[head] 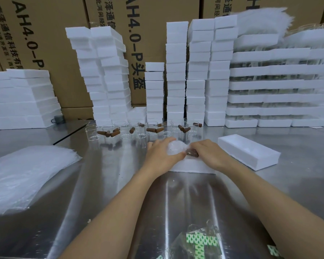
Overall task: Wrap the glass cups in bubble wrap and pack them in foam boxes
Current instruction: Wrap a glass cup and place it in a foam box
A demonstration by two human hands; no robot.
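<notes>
Cup bundle [173, 148] lies crosswise, handle [192, 153] pointing right.

My left hand [162, 156] curls round a bubble-wrapped cup [174, 148], and my right hand [208, 154] grips its other end, where a brown handle [192, 153] shows through the wrap. The bundle sits on a white foam box [191, 166] on the metal table [105, 184]. A second foam piece [249, 150] lies near it to the right. A pile of bubble wrap sheets [26, 174] lies to my left. Beyond my hands stands a row of glass cups [138, 130], and behind it foam box stacks [176, 71] against cardboard cartons [45, 34].
</notes>
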